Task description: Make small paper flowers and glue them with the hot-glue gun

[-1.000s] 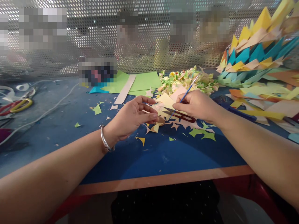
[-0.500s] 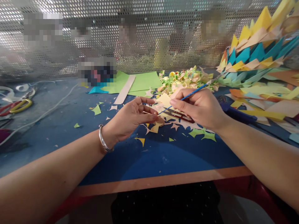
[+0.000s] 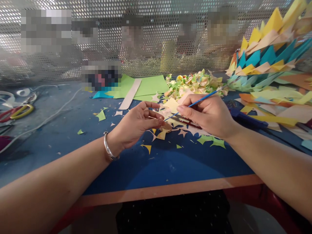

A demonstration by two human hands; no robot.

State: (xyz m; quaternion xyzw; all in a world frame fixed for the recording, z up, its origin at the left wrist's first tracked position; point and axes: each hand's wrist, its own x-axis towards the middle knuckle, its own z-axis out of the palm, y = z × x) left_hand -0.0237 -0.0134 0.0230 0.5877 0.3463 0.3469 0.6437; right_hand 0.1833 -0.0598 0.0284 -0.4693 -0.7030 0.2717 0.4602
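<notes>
The left hand pinched a small folded paper piece in a narrow grip. The right hand gripped a thin blue brush, its tip touching that piece, above the counter.

Bright backlight, soft shadows, warped edges

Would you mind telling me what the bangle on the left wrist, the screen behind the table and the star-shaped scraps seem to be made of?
Bangle: probably polished metal, silvery with bright glints. Screen: apparently perforated sheet metal, grey, with regular round holes and light showing through. Scraps: thin coloured paper, matt, lying flat on the table, with cleanly cut points.
</notes>
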